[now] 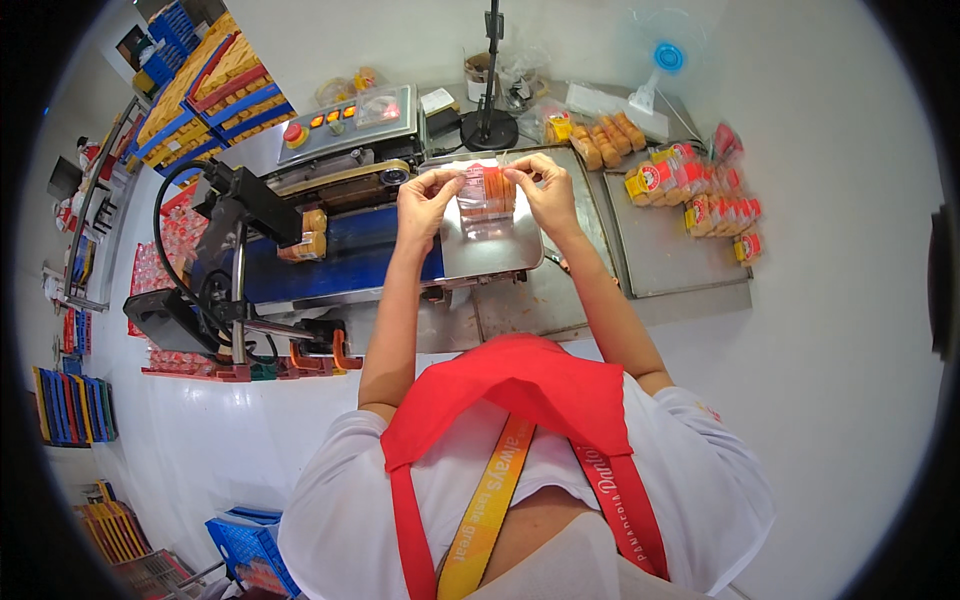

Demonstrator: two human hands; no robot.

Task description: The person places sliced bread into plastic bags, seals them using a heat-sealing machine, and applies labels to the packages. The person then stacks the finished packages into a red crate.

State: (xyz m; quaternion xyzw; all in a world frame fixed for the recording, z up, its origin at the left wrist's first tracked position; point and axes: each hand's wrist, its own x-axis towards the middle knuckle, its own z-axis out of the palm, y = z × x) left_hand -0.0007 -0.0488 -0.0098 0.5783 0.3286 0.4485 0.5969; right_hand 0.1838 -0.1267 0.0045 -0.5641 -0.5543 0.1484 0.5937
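Note:
My left hand (430, 205) and my right hand (547, 195) each pinch an upper corner of a clear plastic bag (490, 205) with red print. Golden-brown bread pieces show through the plastic. Both hands are closed, thumb against fingers, and the bag lies or hangs just above a shiny metal plate (500, 255); I cannot tell whether it touches. Left of the plate runs a blue conveyor belt (350, 255). Another pack of bread (304, 238) sits on that belt, beside a black device (262, 205) on a metal post.
A control panel (350, 120) with a red knob stands behind the belt. On the right, several bread packs with red and yellow labels (690, 180) lie on a metal tray (660, 265). A black stand (490, 125) rises behind my hands. Crates of bread (225, 85) are stacked far left.

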